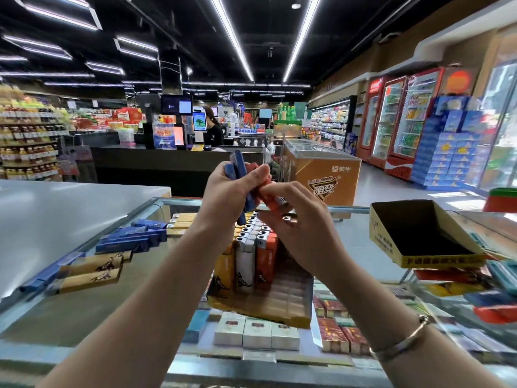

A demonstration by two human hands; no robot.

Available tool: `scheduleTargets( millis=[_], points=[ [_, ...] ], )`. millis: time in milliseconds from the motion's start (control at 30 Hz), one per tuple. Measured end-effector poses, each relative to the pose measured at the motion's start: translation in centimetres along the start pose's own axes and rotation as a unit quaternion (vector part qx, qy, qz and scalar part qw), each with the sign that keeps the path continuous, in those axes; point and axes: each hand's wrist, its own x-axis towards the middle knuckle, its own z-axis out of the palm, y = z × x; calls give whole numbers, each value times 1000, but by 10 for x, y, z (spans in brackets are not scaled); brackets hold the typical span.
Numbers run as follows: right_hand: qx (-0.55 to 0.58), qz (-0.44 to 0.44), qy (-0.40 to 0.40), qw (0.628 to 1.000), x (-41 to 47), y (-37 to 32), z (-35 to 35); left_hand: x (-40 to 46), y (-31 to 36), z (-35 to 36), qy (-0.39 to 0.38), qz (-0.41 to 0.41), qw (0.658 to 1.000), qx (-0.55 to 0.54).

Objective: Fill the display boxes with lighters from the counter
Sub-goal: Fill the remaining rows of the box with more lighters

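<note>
My left hand [228,191] grips a bundle of blue lighters [240,166] raised above the counter. My right hand [296,219] pinches orange lighters [270,198] right beside that bundle. Below both hands stands a yellow display box [279,309], part filled with upright yellow, white and orange lighters [253,247]. A second yellow display box [419,231] sits on the right with a dark inside and no lighters visible in it. Loose blue lighters [131,239] and tan lighters [89,273] lie on the glass counter [70,303] at the left.
Cigarette packs [257,331] show under the glass. More coloured lighters [481,289] lie at the right edge. A grey counter top [56,211] lies to the left. Beyond are a checkout desk with a person [214,127], a freezer chest [321,169] and drink fridges [400,119].
</note>
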Motion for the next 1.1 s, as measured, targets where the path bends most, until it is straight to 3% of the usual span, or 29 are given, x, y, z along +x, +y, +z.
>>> scheduleTargets(
  millis=[200,300,400,467,633,767,967,1100],
  points=[
    [155,128,93,975,5,-5,-8,-3,-3,-6,-5,7,1000,12],
    [225,192,134,946,10,-2,-24,-1,-3,-20,8,76,991,105],
    [298,231,125,918,15,-1,-35,2,-6,-35,19,141,961,237],
    [322,224,107,914,17,-1,-40,2,-11,-44,10,140,938,316],
    [244,176,-9,954,14,-5,-39,0,-24,-48,-38,73,915,396],
    [119,115,-130,978,10,-13,-30,0,-25,-49,-36,29,928,371],
    [-34,34,-250,967,4,-23,-19,0,-26,-50,-35,3,934,356],
    [-65,28,-289,955,4,-26,-16,2,-28,-51,-33,7,932,361]
  ],
)
